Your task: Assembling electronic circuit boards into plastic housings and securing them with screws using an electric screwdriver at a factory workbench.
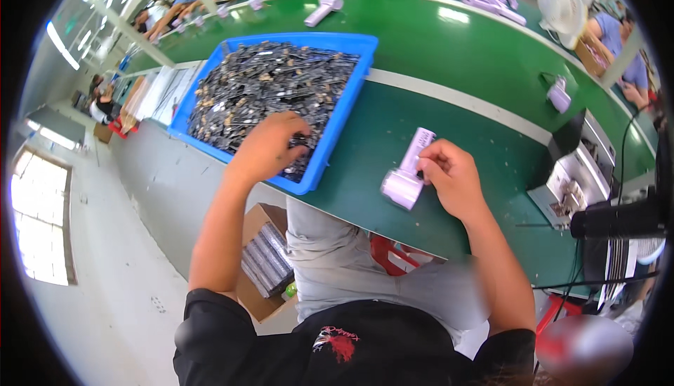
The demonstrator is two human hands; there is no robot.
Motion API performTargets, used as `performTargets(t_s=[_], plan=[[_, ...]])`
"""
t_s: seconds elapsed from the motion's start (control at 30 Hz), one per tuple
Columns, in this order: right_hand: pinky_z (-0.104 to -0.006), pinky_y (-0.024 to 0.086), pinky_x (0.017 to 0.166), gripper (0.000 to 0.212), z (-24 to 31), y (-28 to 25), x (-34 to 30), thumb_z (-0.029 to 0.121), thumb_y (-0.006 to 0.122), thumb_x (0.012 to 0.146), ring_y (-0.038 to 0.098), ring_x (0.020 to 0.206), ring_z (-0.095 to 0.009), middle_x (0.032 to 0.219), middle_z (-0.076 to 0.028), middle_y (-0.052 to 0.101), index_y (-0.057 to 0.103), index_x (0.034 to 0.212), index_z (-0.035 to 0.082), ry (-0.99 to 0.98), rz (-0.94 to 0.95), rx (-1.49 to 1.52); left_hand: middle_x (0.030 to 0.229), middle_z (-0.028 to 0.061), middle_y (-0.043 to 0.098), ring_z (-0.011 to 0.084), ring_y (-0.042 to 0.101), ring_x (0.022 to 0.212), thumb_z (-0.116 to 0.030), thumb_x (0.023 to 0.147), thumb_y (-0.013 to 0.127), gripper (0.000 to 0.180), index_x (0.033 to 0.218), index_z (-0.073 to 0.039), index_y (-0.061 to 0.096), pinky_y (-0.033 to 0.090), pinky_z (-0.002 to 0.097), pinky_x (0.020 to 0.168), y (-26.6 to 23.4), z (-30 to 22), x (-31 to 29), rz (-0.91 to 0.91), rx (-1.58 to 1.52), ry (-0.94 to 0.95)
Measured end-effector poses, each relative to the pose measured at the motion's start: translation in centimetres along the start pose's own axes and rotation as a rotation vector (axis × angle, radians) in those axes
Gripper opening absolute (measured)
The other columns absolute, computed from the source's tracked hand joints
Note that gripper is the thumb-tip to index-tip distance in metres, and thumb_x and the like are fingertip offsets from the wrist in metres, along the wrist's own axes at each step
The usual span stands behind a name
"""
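My left hand [270, 144] is over the near right part of a blue plastic bin [328, 154]. Its fingers are bent and apart, and nothing shows between them. A deep heap of small dark electronic parts [270, 81], possibly circuit boards, fills the bin. To its right, a lilac handheld device [405, 181] with a straight handle and a wider round end lies on the green table [365, 140]. Beside its handle, my right hand [451, 175] has thumb and forefinger pinched. A small dark spot shows at those fingertips, too small to name.
A green conveyor belt [414, 45] runs behind the table, carrying lilac devices [324, 10]. At right stands a metal box-like fixture [579, 175] beside a black cylindrical tool [618, 221]. A cardboard box [256, 302] sits below the table. Co-workers [618, 56] sit across the belt.
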State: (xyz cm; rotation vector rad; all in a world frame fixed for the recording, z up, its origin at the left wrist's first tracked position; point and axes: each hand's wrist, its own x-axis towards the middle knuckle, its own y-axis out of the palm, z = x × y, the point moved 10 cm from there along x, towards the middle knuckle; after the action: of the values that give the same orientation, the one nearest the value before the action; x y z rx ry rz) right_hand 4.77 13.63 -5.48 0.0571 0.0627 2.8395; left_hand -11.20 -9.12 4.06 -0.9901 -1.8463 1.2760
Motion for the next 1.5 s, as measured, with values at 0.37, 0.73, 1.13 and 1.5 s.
performTargets(t_s=[0.37,0.73,1.13,1.5], plan=[[-0.0246,0.051,0.074,0.008,1.6,-0.5,-0.6,-0.005,0.064,0.096,0.062,0.084,-0.008,0.093,-0.002,0.066,0.062,0.101,0.000,-0.159,-0.078,-0.081,0.092,0.0061,0.072,0.0116,0.068,0.080,-0.006,0.096,0.071,0.027,0.121,-0.002,0.062,0.054,0.0262,0.070,0.6,-5.8,3.4,-0.206,-0.918,-0.210],[-0.0276,0.045,0.057,0.011,5.8,-0.4,-2.0,-0.005,0.070,0.087,0.058,0.064,-0.011,0.080,-0.005,0.065,0.064,0.092,0.003,-0.440,-0.189,-0.241,0.091,0.0059,0.071,0.0079,0.063,0.072,-0.004,0.102,0.063,0.020,0.122,0.001,0.063,0.051,0.0234,0.062,8.6,-11.5,4.3,0.023,-1.097,-0.246],[-0.0291,0.046,0.057,0.010,6.1,0.0,-2.2,-0.003,0.069,0.088,0.058,0.063,-0.015,0.080,-0.006,0.062,0.063,0.091,0.003,-0.531,-0.165,-0.353,0.088,0.0031,0.065,0.0035,0.054,0.074,-0.005,0.103,0.062,0.016,0.117,0.002,0.064,0.044,0.0223,0.061,8.1,-12.2,4.2,-0.026,-0.877,-0.129],[-0.0300,0.048,0.059,0.008,5.9,-0.8,-2.0,-0.002,0.069,0.090,0.061,0.065,-0.016,0.081,-0.008,0.064,0.063,0.093,0.002,-0.471,-0.194,-0.403,0.092,0.0092,0.069,0.0088,0.059,0.072,-0.006,0.102,0.062,0.013,0.112,0.001,0.064,0.048,0.0269,0.062,8.8,-12.5,5.6,0.001,-0.903,-0.128]])
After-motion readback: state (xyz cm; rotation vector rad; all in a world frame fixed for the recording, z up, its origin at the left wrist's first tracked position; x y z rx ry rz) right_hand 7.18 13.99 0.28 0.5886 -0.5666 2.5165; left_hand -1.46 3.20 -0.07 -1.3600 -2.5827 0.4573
